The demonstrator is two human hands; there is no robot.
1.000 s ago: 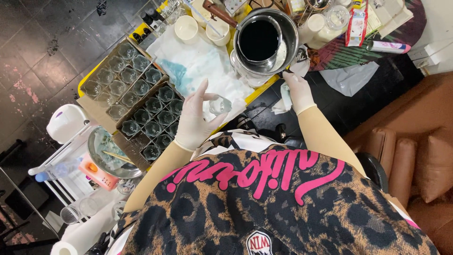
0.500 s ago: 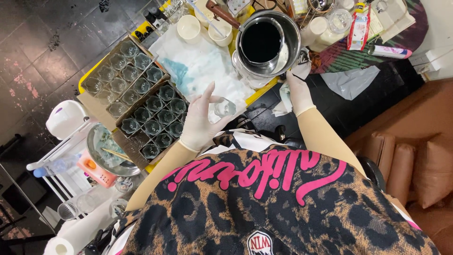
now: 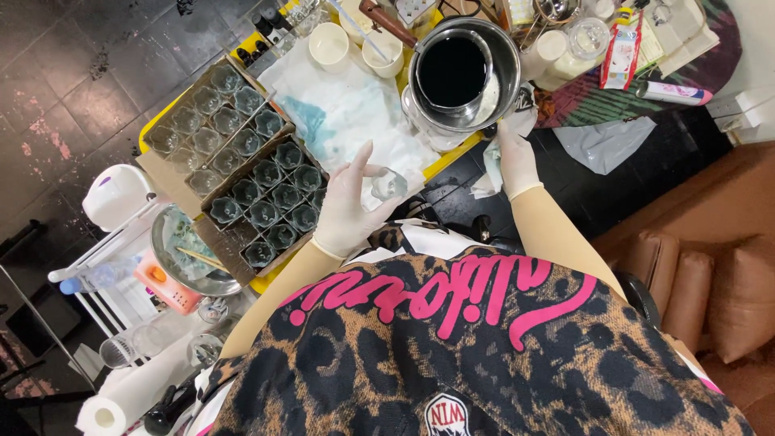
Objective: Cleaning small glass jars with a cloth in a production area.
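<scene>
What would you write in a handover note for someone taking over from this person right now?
Left hand, gloved: holds a small clear glass jar above the white paper sheet.
Right hand, gloved: on a crumpled white cloth beside the steel pot of dark liquid.
Done: brown cardboard trays hold rows of similar jars.
Left: the held jar is outside the trays; no jar shows dark liquid.

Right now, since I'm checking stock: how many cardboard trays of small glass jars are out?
2. One tray lies farther left, away from the person; the second tray sits beside it, by the left hand, which holds a loose jar. More may be hidden.
</scene>
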